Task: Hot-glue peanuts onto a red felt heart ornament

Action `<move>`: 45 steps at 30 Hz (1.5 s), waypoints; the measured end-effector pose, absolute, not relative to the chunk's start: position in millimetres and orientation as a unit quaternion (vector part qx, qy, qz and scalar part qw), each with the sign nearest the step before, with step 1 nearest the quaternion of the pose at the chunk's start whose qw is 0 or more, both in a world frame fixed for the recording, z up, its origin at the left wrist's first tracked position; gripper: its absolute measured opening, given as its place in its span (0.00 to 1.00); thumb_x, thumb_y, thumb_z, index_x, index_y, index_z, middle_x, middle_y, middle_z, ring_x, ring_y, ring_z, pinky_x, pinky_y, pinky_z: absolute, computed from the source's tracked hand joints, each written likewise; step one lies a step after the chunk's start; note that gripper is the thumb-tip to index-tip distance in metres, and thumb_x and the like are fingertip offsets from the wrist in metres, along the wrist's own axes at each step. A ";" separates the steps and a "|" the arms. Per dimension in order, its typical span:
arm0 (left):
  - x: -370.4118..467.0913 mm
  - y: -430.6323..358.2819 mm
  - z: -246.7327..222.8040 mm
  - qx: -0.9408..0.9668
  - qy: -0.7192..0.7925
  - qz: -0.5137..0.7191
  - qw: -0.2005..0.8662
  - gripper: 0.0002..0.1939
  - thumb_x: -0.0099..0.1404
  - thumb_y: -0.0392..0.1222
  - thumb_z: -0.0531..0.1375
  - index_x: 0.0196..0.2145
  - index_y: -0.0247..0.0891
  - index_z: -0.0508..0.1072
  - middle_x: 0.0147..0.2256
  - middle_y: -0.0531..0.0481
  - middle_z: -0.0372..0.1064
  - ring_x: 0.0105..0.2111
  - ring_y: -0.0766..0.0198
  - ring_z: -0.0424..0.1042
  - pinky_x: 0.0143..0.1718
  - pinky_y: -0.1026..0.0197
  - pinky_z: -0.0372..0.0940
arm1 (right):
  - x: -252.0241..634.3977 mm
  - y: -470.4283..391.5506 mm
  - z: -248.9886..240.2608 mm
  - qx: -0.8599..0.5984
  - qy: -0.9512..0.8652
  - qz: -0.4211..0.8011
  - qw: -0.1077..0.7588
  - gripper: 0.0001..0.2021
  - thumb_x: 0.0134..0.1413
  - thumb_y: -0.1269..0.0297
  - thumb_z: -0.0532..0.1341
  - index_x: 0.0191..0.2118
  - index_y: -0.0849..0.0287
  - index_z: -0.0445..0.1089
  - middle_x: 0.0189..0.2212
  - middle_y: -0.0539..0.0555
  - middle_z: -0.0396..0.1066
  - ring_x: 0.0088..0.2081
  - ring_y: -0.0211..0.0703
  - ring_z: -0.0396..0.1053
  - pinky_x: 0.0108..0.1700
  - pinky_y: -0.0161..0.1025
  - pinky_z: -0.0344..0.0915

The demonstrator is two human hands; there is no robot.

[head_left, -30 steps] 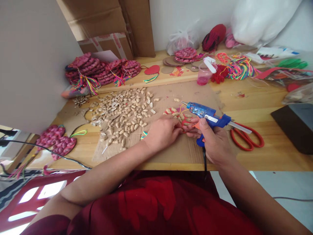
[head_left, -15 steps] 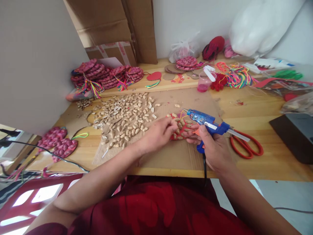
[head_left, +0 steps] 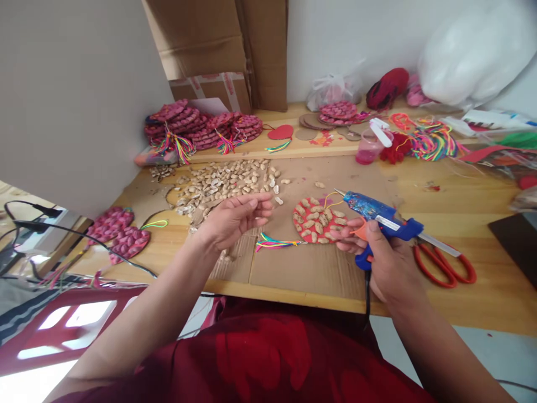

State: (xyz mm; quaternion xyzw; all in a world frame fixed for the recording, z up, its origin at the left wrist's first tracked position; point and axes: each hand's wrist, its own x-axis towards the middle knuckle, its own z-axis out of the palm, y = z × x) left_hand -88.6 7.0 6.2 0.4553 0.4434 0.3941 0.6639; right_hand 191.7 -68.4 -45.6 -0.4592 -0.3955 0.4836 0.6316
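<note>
My right hand [head_left: 390, 257] is wrapped round a blue hot glue gun [head_left: 369, 210], its nozzle pointing left and a white glue stick sticking out at the back. The fingertips of that hand reach the right edge of a red round disc [head_left: 304, 224] covered with peanuts in shells. A yellow loop sits at the disc's top, and a multicoloured tassel [head_left: 279, 242] lies at its lower left. My left hand [head_left: 239, 218] hovers left of the disc, fingers apart with nothing seen in them. Beneath and behind it spreads a heap of peanuts [head_left: 239, 178] on flattened cardboard [head_left: 285, 274].
Orange-handled scissors [head_left: 447, 266] lie right of the glue gun. Pink peanut-covered discs [head_left: 184, 126] are stacked at the back left, and two pink ones [head_left: 130, 244] lie front left near a black cable [head_left: 92, 254]. A pink plastic cup [head_left: 369, 146] stands behind the gun.
My left hand has moved from the disc leftward to near the peanut heap, and its fingers have opened. The disc and tassel are now uncovered. The view has shifted slightly left.
</note>
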 end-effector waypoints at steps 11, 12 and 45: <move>-49.4 -1.3 -1.8 0.692 0.493 0.329 0.412 0.08 0.61 0.41 0.65 0.37 0.36 0.81 0.34 0.48 0.79 0.31 0.67 0.74 0.37 0.62 0.70 | 188.7 -68.6 -41.7 -0.469 -0.403 0.469 0.631 0.18 0.62 0.46 0.67 0.40 0.58 0.75 0.38 0.57 0.74 0.40 0.52 0.76 0.34 0.39 0.79; -40.3 -0.1 -1.6 0.742 0.473 0.310 0.360 0.06 0.63 0.38 0.63 0.37 0.38 0.81 0.35 0.49 0.79 0.32 0.66 0.75 0.38 0.62 0.69 | 189.1 -68.5 -42.6 -0.469 -0.402 0.471 0.629 0.18 0.63 0.46 0.67 0.41 0.58 0.75 0.37 0.57 0.74 0.40 0.53 0.76 0.34 0.40 0.79; 15.6 12.5 0.4 0.906 0.397 0.101 0.103 0.06 0.65 0.31 0.58 0.34 0.33 0.75 0.34 0.43 0.75 0.35 0.60 0.74 0.39 0.61 0.68 | 190.2 -68.7 -44.2 -0.480 -0.381 0.479 0.628 0.19 0.60 0.44 0.68 0.40 0.58 0.76 0.38 0.58 0.74 0.37 0.53 0.76 0.31 0.41 0.78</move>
